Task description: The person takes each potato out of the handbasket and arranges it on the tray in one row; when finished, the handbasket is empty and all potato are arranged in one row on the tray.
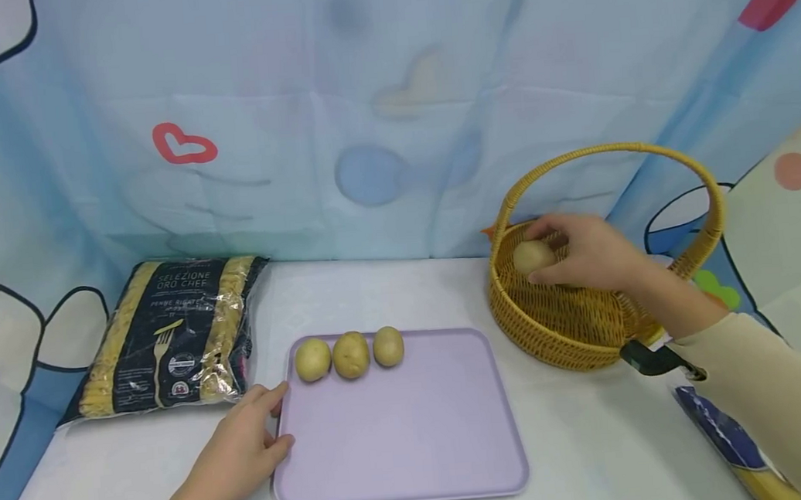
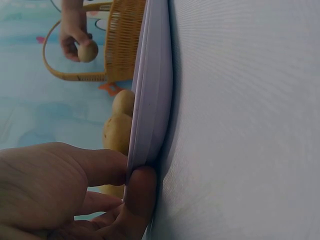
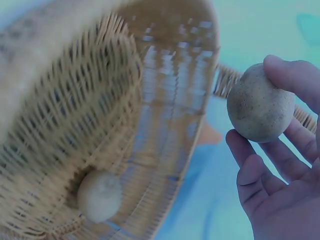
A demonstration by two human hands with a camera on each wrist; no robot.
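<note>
My left hand (image 1: 240, 447) pinches the left rim of the lilac tray (image 1: 399, 436), a finger and the thumb on either side of that edge in the left wrist view. Along the tray's back left lie three potatoes in a row: a left one (image 1: 313, 360), a middle one (image 1: 350, 355) and a right one (image 1: 389, 347). Over the wicker basket (image 1: 554, 350), my right hand (image 1: 592, 252) grips another potato (image 3: 261, 104) between thumb and fingers. Inside the basket, the right wrist view shows one more potato (image 3: 100, 196), mostly hidden by the hand in the head view.
A bag of penne pasta (image 1: 169, 336) lies left of the tray at the back. The basket's tall handle (image 1: 603, 149) arches over my right wrist. At the lower right, a blue and yellow packet (image 1: 730, 436) is partly covered by the sleeve. A printed curtain (image 1: 391, 111) hangs behind.
</note>
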